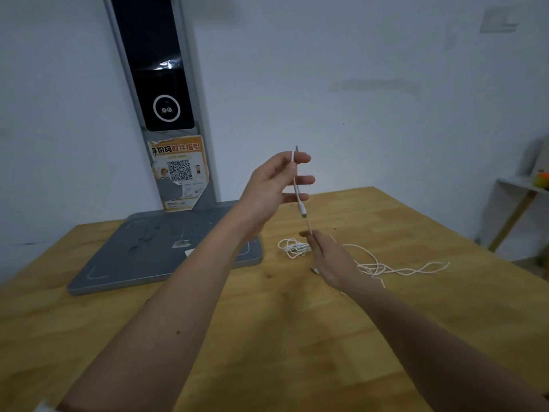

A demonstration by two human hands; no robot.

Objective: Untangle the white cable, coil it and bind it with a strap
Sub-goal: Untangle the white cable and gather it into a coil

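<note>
A thin white cable [395, 270] lies in tangled loops on the wooden table [297, 337], bunched near the middle and trailing to the right. My left hand [276, 188] is raised above the table and pinches one plug end of the cable between thumb and forefinger, the other fingers spread. A short stretch with a white connector [302, 209] hangs straight down from it. My right hand [329, 260] is lower, just above the tangle, pinching the same stretch at its fingertips. No strap is visible.
A grey flat base [133, 257] with a tall dark upright panel [160, 84] and an orange QR sticker stands at the table's back left. A white wall is behind. A small shelf [523, 185] stands at the far right.
</note>
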